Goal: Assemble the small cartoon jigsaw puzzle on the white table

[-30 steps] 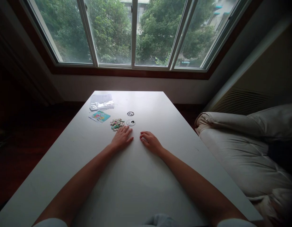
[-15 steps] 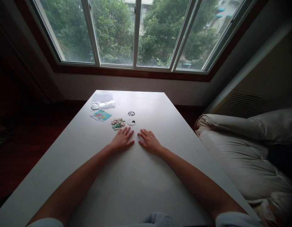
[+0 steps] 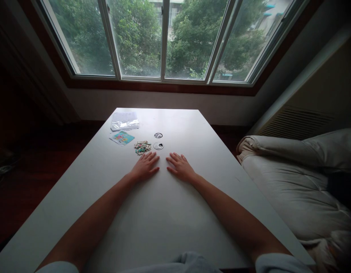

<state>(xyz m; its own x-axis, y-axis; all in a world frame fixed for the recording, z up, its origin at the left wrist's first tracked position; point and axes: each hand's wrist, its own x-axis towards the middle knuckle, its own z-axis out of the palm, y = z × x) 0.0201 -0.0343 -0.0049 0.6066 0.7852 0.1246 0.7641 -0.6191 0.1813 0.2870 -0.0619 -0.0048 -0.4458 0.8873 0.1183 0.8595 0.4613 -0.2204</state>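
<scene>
Both my hands lie flat, palms down, on the white table (image 3: 164,220). My left hand (image 3: 145,166) has its fingers stretched out and holds nothing; its fingertips are just short of a small heap of jigsaw pieces (image 3: 142,147). My right hand (image 3: 179,166) is open too, fingers spread, empty. Beyond the hands lie two small round lids or discs (image 3: 158,145) (image 3: 158,135). Further left are a colourful picture card (image 3: 122,137) and a clear plastic bag (image 3: 124,121).
A white cushioned sofa (image 3: 292,178) stands against the table's right side. A wide window (image 3: 164,38) with trees outside runs along the far wall. Dark wooden floor (image 3: 36,170) lies to the left of the table.
My right hand has flattened from curled to fingers spread. Both hands stay in place on the table; the view has shifted slightly.
</scene>
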